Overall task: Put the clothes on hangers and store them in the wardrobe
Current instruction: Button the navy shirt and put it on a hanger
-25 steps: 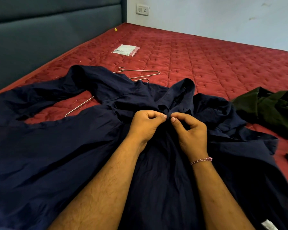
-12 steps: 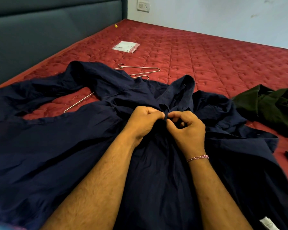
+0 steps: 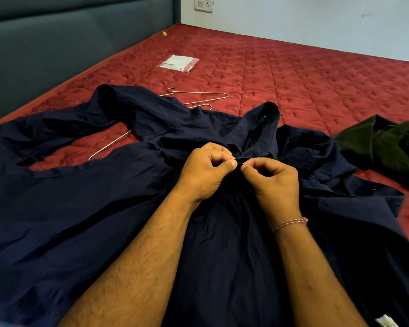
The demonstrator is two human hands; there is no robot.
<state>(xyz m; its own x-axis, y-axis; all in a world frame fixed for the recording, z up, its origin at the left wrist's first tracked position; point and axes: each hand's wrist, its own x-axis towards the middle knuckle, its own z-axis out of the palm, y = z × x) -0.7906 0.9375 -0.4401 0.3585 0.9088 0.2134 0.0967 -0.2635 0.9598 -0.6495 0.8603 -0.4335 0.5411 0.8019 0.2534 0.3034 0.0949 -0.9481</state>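
A dark navy shirt [image 3: 81, 220] lies spread over the red mattress [image 3: 305, 74], collar [image 3: 260, 128] towards the far side. My left hand [image 3: 206, 171] and my right hand [image 3: 274, 182] meet just below the collar, each pinching the shirt's front edge between thumb and fingers. A metal hanger [image 3: 198, 97] lies past the shirt, partly under it. Another metal bar [image 3: 109, 147] shows in the gap between sleeve and body. A dark green garment [image 3: 387, 147] lies crumpled at the right.
A padded grey headboard [image 3: 57, 43] runs along the left. A small plastic packet [image 3: 178, 63] lies on the mattress further back. A white wall with a socket [image 3: 203, 4] stands behind. No wardrobe is in view.
My hands have stayed at the same spot under the collar, fingers working the fabric. My right fingers have curled tighter and my left thumb now shows on top.
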